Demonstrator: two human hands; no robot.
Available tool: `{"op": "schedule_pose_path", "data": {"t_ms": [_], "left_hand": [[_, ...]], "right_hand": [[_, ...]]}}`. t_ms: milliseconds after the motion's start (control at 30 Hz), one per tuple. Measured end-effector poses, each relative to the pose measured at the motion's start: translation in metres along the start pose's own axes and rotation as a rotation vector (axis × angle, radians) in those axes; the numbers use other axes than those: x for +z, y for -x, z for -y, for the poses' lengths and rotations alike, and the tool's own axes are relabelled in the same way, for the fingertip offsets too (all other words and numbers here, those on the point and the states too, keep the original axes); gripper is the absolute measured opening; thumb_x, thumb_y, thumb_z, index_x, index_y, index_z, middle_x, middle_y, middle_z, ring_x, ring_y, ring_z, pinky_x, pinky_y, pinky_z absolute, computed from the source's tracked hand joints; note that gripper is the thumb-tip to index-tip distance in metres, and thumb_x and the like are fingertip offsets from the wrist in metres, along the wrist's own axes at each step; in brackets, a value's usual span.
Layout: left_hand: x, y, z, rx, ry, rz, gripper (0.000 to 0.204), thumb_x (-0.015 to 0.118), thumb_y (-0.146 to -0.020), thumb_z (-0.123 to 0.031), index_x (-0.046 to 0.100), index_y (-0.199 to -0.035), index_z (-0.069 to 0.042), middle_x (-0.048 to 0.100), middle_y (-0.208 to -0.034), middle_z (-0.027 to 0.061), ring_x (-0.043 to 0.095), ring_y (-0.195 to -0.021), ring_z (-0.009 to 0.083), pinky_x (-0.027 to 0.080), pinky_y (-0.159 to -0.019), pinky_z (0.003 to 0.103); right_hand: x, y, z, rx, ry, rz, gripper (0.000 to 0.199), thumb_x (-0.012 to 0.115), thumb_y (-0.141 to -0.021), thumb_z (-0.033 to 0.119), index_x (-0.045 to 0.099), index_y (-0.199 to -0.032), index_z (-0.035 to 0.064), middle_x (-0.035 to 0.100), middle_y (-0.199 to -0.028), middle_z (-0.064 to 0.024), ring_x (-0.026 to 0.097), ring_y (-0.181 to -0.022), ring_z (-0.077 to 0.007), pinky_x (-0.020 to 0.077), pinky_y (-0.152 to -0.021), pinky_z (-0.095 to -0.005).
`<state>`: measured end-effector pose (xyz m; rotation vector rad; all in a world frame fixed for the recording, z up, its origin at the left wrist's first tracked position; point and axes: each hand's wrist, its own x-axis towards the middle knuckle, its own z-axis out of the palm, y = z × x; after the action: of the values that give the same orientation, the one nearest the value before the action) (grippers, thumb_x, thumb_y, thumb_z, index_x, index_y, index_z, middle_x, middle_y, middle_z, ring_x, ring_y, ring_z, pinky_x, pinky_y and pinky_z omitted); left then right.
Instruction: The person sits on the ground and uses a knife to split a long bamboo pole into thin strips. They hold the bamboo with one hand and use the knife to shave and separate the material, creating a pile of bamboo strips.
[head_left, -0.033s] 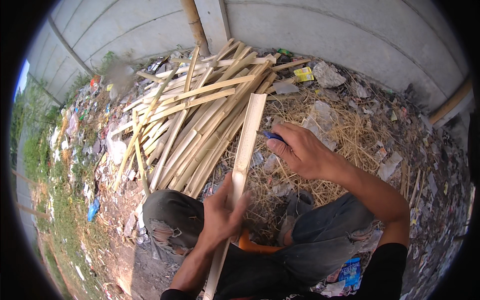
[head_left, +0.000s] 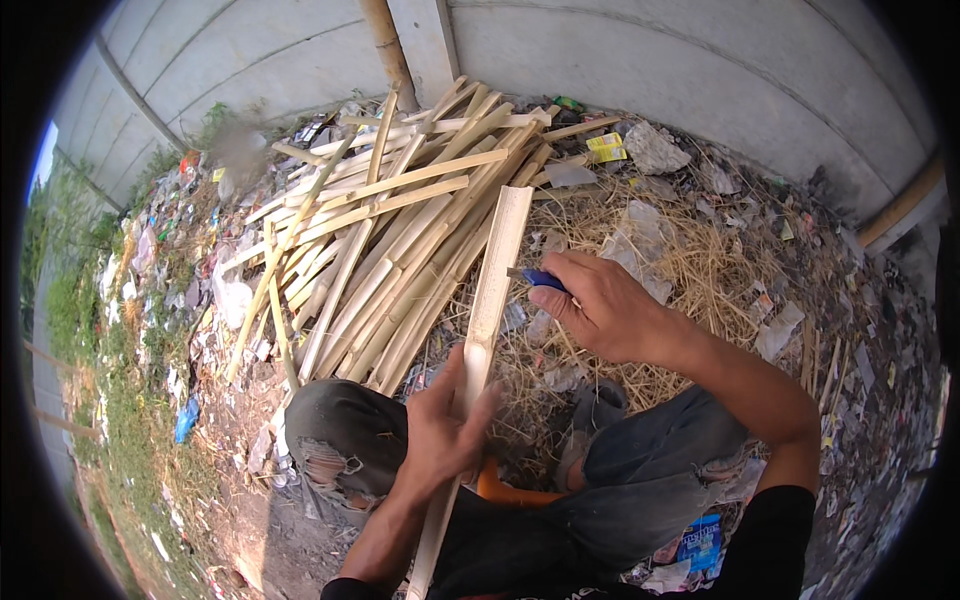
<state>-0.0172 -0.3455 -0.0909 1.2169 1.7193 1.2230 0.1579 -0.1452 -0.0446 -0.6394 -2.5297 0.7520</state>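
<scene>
Slightly lower than before, I see the right hand [head_left: 597, 303] pinching a blue-handled knife [head_left: 545, 281], its blade [head_left: 515, 272] at the right edge of the bamboo strip [head_left: 492, 285]; the left hand [head_left: 440, 428] grips this strip, slanting beside the pile of strips [head_left: 420, 230].

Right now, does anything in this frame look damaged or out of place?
Yes: the trousers are torn and frayed at the left knee. Litter, including a blue wrapper, clutters the ground untidily. The bamboo strip in the left hand shows no obvious crack.
</scene>
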Motion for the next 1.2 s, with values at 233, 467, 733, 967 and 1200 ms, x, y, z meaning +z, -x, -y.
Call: {"op": "schedule_pose_path", "data": {"t_ms": [233, 467, 733, 967, 1200], "left_hand": [[0.001, -0.003, 0.001, 0.025, 0.002, -0.009, 0.064, 0.074, -0.097, -0.018, 0.048, -0.149, 0.010, 0.075, -0.090, 0.0120, 0.066, -0.071, 0.0101, 0.055, -0.065, 0.029], [0.000, 0.000, -0.009, -0.035, 0.154, 0.036, 0.047, 0.066, -0.102, -0.015, 0.055, -0.142, 0.008, 0.066, -0.113, 0.0041, 0.056, -0.103, 0.0085, 0.048, -0.092, 0.026], [-0.004, 0.003, -0.001, -0.067, 0.075, 0.074, 0.049, 0.065, -0.103, -0.017, 0.053, -0.143, 0.010, 0.067, -0.113, 0.0049, 0.058, -0.103, 0.0093, 0.048, -0.092, 0.026], [0.001, 0.003, 0.017, 0.126, -0.139, -0.033, 0.061, 0.069, -0.099, -0.022, 0.049, -0.143, 0.014, 0.074, -0.082, 0.0201, 0.074, -0.074, 0.0207, 0.057, -0.066, 0.035], [0.004, -0.004, -0.011, 0.072, -0.234, -0.020, 0.063, 0.067, -0.099, -0.025, 0.047, -0.145, 0.012, 0.072, -0.080, 0.0245, 0.076, -0.073, 0.0262, 0.058, -0.065, 0.039]], "right_hand": [[0.019, 0.007, 0.005, -0.056, 0.329, 0.044, 0.020, 0.068, -0.090, 0.024, 0.064, -0.093, 0.0038, 0.068, -0.067, -0.0170, 0.069, -0.060, -0.0411, 0.0547, -0.056, -0.0493], [0.021, -0.002, 0.000, 0.065, 0.478, -0.023, 0.014, 0.068, -0.080, 0.014, 0.063, -0.089, 0.0051, 0.069, -0.069, -0.0179, 0.070, -0.059, -0.0391, 0.0558, -0.056, -0.0496], [0.013, -0.023, -0.018, 0.082, 0.555, -0.087, 0.011, 0.062, -0.084, 0.012, 0.062, -0.082, 0.0014, 0.067, -0.062, -0.0199, 0.072, -0.058, -0.0379, 0.0578, -0.053, -0.0482], [0.022, -0.023, -0.033, 0.106, 0.566, -0.078, 0.010, 0.066, -0.082, 0.009, 0.060, -0.082, 0.0000, 0.065, -0.061, -0.0209, 0.071, -0.061, -0.0420, 0.0572, -0.057, -0.0516], [0.006, -0.033, -0.045, 0.185, 0.617, -0.183, 0.012, 0.066, -0.084, 0.010, 0.062, -0.085, -0.0008, 0.067, -0.063, -0.0220, 0.072, -0.063, -0.0411, 0.0579, -0.059, -0.0514]]}}
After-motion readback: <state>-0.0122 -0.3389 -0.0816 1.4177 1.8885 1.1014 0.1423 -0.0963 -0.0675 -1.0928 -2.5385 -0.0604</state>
